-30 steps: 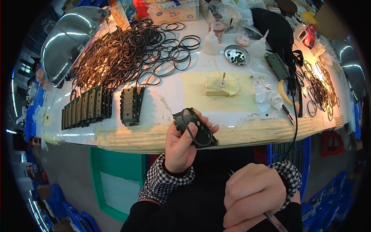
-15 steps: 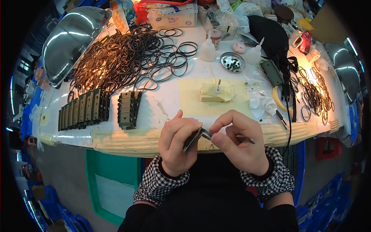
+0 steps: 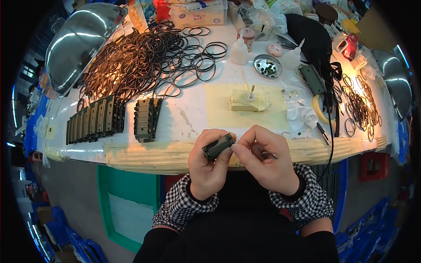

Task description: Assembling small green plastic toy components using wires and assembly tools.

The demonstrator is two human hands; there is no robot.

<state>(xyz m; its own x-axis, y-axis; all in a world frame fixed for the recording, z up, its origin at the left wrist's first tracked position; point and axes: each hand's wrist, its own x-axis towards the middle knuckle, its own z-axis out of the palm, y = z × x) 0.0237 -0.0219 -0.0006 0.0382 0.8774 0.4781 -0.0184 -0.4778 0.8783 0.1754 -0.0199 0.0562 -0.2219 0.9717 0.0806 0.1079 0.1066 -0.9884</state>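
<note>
My left hand (image 3: pixel 205 171) is closed around a small dark green rectangular housing (image 3: pixel 218 147), held tilted above the table's front edge. My right hand (image 3: pixel 274 168) has its thumb and forefinger pinched at the right end of that housing; whatever lies between the fingertips is too small to make out. A thin metal tool (image 3: pixel 273 155) is tucked in the curled fingers of the same hand, its tip poking out. Similar green housings stand in a long row (image 3: pixel 94 120) at the left and a shorter row (image 3: pixel 148 120) beside it.
Behind the rows lies a big heap of dark rubber rings (image 3: pixel 131 61). A tape-wrapped block (image 3: pixel 243 103) sits centrally, with a metal dish (image 3: pixel 267 66) of small dark parts beyond. At right are a tape roll (image 3: pixel 322 109), white cloth (image 3: pixel 301 117) and black cord (image 3: pixel 332 140).
The housing has turned in my left hand, so its broad ribbed side now shows. My right fingertips have moved left and closed in against its end.
</note>
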